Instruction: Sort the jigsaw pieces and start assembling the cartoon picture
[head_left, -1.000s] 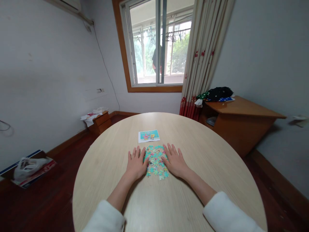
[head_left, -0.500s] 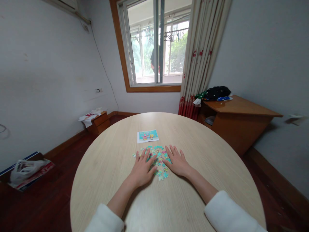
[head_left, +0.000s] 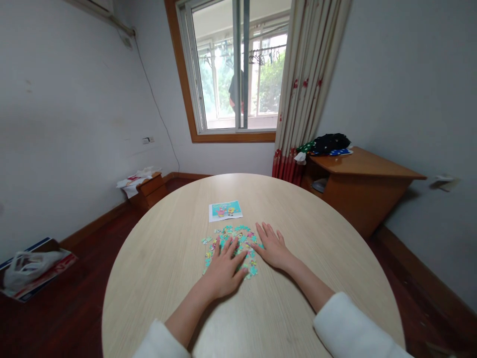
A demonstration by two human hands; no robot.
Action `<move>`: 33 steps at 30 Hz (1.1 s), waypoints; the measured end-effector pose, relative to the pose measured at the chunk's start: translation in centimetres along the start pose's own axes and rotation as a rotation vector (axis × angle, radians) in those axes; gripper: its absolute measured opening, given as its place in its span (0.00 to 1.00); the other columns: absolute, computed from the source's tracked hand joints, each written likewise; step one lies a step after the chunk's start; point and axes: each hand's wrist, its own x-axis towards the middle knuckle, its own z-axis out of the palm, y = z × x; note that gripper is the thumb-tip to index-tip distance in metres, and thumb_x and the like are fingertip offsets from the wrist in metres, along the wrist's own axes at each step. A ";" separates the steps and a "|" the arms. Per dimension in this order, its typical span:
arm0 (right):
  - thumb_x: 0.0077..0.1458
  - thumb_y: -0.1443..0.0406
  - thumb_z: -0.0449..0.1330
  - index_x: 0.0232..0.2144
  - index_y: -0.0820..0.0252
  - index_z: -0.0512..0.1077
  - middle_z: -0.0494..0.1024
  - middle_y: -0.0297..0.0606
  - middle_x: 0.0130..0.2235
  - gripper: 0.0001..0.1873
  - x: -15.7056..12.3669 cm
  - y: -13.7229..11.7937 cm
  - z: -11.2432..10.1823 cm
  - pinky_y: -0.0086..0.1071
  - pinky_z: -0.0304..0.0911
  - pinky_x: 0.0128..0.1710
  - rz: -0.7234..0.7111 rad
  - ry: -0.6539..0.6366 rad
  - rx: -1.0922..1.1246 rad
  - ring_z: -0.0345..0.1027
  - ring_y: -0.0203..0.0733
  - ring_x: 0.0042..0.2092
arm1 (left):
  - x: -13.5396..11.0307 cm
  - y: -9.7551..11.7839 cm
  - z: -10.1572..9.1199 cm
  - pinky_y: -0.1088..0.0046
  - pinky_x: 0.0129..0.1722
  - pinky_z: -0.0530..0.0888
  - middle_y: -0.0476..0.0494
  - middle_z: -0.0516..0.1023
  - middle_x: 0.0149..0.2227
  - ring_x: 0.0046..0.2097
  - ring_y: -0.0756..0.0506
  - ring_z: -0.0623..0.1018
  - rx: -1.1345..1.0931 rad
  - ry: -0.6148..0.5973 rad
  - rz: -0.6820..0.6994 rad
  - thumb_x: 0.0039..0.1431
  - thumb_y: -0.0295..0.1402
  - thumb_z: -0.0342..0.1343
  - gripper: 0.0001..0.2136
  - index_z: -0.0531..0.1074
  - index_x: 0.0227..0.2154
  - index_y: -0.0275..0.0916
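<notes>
A person in white sleeves sits at a round wooden table (head_left: 167, 278), both palms flat and fingers spread, gripping nothing; the left hand (head_left: 223, 268) lies on top of a loose heap of turquoise puzzle pieces (head_left: 233, 238) near the table's middle, covering its near part; the right hand (head_left: 274, 247) rests on the tabletop, fingertips touching the heap's right edge; a printed reference picture (head_left: 225, 210) lies flat just beyond the pieces, toward the far edge; behind the table stand a window (head_left: 238, 69), a patterned curtain (head_left: 301, 84) and, at the right, a wooden desk (head_left: 367, 181) topped with dark clothes (head_left: 330, 142); another person stands outside the glass.
</notes>
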 end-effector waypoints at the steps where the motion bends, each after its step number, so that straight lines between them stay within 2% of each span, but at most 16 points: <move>1: 0.59 0.52 0.44 0.64 0.64 0.42 0.40 0.48 0.66 0.36 0.1 0.1 0.1 0.49 0.32 0.62 0.001 0.002 0.005 0.30 0.50 0.66 | 0.0 0.0 0.0 0.44 0.60 0.40 0.38 0.45 0.65 0.65 0.37 0.43 -0.001 0.001 0.000 0.63 0.46 0.38 0.23 0.58 0.58 0.47; 7: 0.59 0.54 0.43 0.64 0.63 0.41 0.42 0.49 0.65 0.35 0.8 1.4 0.9 0.50 0.33 0.61 0.007 0.052 0.000 0.32 0.48 0.66 | 0.2 -0.6 0.2 0.46 0.61 0.43 0.37 0.48 0.65 0.65 0.38 0.46 0.027 0.022 -0.110 0.64 0.42 0.36 0.22 0.58 0.58 0.44; 11: 0.60 0.55 0.42 0.64 0.63 0.41 0.44 0.48 0.65 0.34 1.1 1.9 0.6 0.50 0.34 0.61 0.031 0.074 0.025 0.34 0.47 0.66 | 0.4 -1.7 0.3 0.46 0.60 0.44 0.38 0.49 0.65 0.65 0.38 0.49 0.038 -0.006 -0.194 0.64 0.42 0.35 0.22 0.56 0.59 0.44; 13: 0.61 0.56 0.39 0.64 0.62 0.42 0.44 0.47 0.65 0.32 0.9 1.6 0.2 0.50 0.34 0.61 0.003 0.090 0.045 0.35 0.46 0.66 | 0.5 -2.2 0.2 0.47 0.61 0.45 0.39 0.49 0.65 0.65 0.38 0.49 0.046 0.009 -0.234 0.64 0.41 0.35 0.23 0.53 0.60 0.44; 16: 0.62 0.56 0.37 0.64 0.61 0.43 0.42 0.44 0.66 0.31 0.1 0.3 -0.3 0.49 0.32 0.62 -0.120 0.090 0.032 0.32 0.45 0.66 | 0.7 -2.7 0.2 0.48 0.61 0.45 0.37 0.49 0.64 0.65 0.39 0.49 0.073 0.062 -0.335 0.64 0.40 0.34 0.24 0.51 0.62 0.40; 19: 0.61 0.53 0.38 0.63 0.62 0.45 0.42 0.43 0.66 0.33 -0.8 -1.3 -0.2 0.49 0.31 0.62 -0.211 -0.016 -0.015 0.31 0.46 0.66 | 0.8 -3.0 0.5 0.47 0.60 0.46 0.34 0.49 0.64 0.64 0.37 0.50 0.081 0.053 -0.419 0.63 0.42 0.34 0.26 0.51 0.61 0.38; 23: 0.60 0.51 0.38 0.63 0.62 0.45 0.43 0.44 0.65 0.34 -1.5 -2.2 0.1 0.52 0.30 0.62 -0.257 -0.116 -0.032 0.33 0.48 0.66 | 0.7 -3.0 1.0 0.48 0.61 0.46 0.33 0.49 0.64 0.64 0.37 0.50 0.067 0.013 -0.379 0.63 0.45 0.34 0.27 0.53 0.61 0.37; 27: 0.61 0.51 0.38 0.63 0.62 0.45 0.44 0.44 0.65 0.33 -1.4 -2.1 0.2 0.51 0.32 0.62 -0.268 -0.063 -0.017 0.33 0.48 0.66 | 0.7 -2.7 1.1 0.50 0.61 0.47 0.34 0.52 0.63 0.64 0.39 0.52 0.073 0.039 -0.335 0.64 0.42 0.35 0.25 0.55 0.60 0.38; 30: 0.61 0.52 0.38 0.64 0.61 0.43 0.41 0.43 0.66 0.33 -1.4 -2.2 0.1 0.50 0.31 0.62 -0.315 -0.004 -0.007 0.31 0.47 0.66 | 0.7 -2.5 0.9 0.49 0.60 0.48 0.31 0.55 0.62 0.63 0.37 0.54 0.122 0.097 -0.420 0.64 0.41 0.35 0.24 0.57 0.59 0.37; 33: 0.60 0.50 0.39 0.64 0.59 0.44 0.40 0.42 0.66 0.34 -1.6 -2.5 0.1 0.51 0.30 0.62 -0.360 -0.059 -0.014 0.30 0.48 0.66 | 0.7 -2.9 0.3 0.47 0.59 0.49 0.26 0.55 0.61 0.63 0.34 0.55 0.155 0.136 -0.534 0.63 0.41 0.38 0.25 0.58 0.58 0.31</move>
